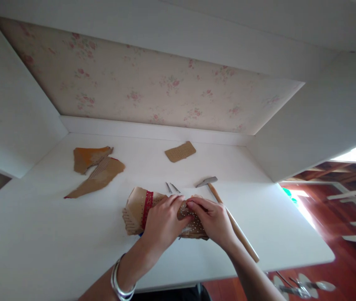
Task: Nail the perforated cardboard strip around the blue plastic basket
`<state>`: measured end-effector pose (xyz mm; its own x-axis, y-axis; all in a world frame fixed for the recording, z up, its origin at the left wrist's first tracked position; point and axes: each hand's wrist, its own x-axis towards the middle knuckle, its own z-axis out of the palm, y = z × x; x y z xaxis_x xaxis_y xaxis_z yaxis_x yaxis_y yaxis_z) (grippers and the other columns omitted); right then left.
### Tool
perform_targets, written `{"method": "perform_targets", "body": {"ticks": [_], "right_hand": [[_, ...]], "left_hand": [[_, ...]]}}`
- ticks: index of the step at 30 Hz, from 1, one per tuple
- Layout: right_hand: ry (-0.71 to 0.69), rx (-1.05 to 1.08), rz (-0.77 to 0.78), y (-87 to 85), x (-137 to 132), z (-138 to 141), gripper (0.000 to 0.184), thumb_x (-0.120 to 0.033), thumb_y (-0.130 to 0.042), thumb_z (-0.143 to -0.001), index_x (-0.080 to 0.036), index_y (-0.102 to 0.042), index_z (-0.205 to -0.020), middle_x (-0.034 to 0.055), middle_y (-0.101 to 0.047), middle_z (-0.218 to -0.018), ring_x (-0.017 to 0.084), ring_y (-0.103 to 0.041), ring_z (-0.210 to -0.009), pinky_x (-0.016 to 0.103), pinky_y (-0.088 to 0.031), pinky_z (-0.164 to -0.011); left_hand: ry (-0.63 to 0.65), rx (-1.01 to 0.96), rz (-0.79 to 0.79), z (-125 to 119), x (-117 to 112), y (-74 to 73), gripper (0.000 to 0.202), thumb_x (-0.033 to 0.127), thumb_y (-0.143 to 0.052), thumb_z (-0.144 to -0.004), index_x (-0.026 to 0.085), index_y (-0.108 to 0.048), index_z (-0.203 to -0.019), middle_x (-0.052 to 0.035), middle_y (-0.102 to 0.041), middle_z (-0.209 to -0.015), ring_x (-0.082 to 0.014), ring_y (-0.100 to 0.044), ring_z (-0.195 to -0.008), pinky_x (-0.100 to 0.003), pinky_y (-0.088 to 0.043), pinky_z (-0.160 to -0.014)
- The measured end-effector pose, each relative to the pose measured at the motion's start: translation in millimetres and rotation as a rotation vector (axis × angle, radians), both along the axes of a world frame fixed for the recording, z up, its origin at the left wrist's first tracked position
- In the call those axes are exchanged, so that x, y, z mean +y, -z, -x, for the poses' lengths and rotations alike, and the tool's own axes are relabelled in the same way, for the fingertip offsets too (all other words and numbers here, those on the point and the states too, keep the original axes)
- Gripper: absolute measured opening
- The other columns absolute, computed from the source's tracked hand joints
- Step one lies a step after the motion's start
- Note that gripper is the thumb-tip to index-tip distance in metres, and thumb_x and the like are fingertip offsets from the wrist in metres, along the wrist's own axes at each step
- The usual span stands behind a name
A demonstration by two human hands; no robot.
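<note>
A brown cardboard-like piece (136, 205) with a red band and many punched holes lies at the front of the white table. My left hand (167, 217) lies over its middle, gripping it with the thumb on the holed part. With thumb and fingertips pinched together, my right hand (214, 217) holds the holed right part. Whether a small item sits in that pinch is hidden. A hammer (234, 223) with a wooden handle lies beside my right hand and is partly covered by it. Just behind the piece are two small pointed metal tools (172, 188).
Torn brown cardboard scraps (98, 177) lie at the left of the white table (278, 234). A small holed brown rectangle (180, 151) is near the back ledge. White panels flank the table on both sides, and a floral wall stands behind. The table's right corner is rounded.
</note>
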<state>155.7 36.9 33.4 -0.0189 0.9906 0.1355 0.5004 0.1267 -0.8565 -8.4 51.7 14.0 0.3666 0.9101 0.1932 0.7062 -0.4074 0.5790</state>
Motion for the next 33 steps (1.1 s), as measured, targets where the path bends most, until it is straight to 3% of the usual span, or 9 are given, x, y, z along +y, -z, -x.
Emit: {"method": "perform_targets", "body": {"ticks": [6, 33], "right_hand": [[-0.033, -0.031, -0.016, 2.1, 2.0, 1.6, 0.016, -0.025, -0.06, -0.093, -0.025, -0.076, -0.09, -0.0005, -0.076, -0.093, 0.018, -0.07, -0.087, 0.025, -0.05, -0.084], [-0.114, -0.16, -0.093, 6.6, 3.7, 2.2, 0.021, -0.021, -0.055, -0.096, -0.026, -0.075, -0.097, 0.0008, -0.076, -0.093, 0.018, -0.068, -0.086, 0.027, -0.05, -0.081]], "left_hand": [[0.0, -0.017, 0.007, 0.0, -0.2, -2.1, 0.045, 0.027, -0.075, -0.076, 0.028, -0.058, -0.117, -0.001, -0.068, -0.121, -0.0233, -0.065, -0.106, -0.036, -0.053, -0.091], [0.004, -0.001, 0.016, 0.8, 0.7, -0.9, 0.043, 0.023, -0.067, -0.078, 0.029, -0.056, -0.119, -0.0012, -0.066, -0.121, -0.0225, -0.065, -0.106, -0.033, -0.054, -0.087]]}}
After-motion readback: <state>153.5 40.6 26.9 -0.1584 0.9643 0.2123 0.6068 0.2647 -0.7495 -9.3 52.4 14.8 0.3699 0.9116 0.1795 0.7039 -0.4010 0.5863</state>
